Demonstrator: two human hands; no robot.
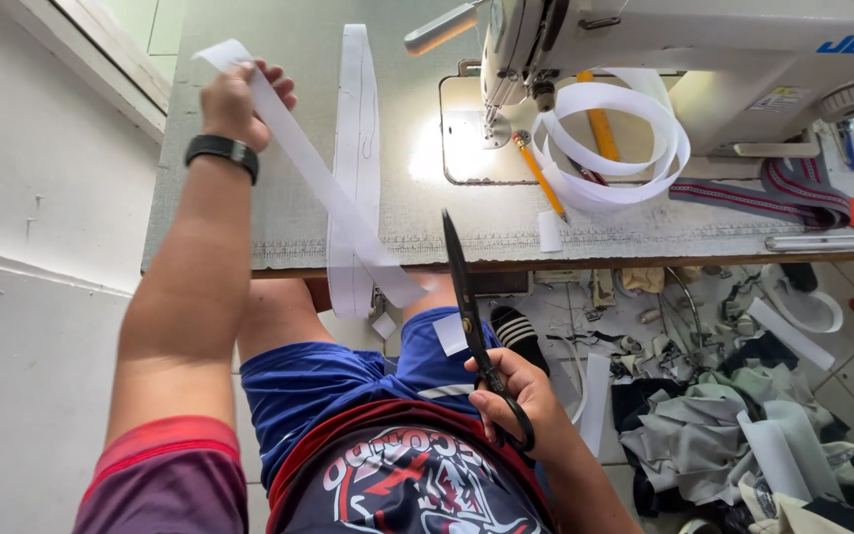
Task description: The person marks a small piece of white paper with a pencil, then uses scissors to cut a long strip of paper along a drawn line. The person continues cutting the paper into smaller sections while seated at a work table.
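Note:
My left hand (237, 99) is raised over the grey table top (249, 198) and grips one end of a long white strip (333, 198). The strip runs diagonally down to the table's front edge and ends near my knee. My right hand (516, 396) sits low over my lap with its fingers through the handles of black scissors (467, 307). The blades are together and point up toward the table edge, just right of the strip's lower end. A black band is on my left wrist.
A white sewing machine (704, 49) stands at the back right, with a coil of white tape (615, 138), two pencils and a striped webbing band (773, 198) beside it. A long white pattern piece (356, 148) lies on the table. Fabric scraps (724, 425) litter the floor at right.

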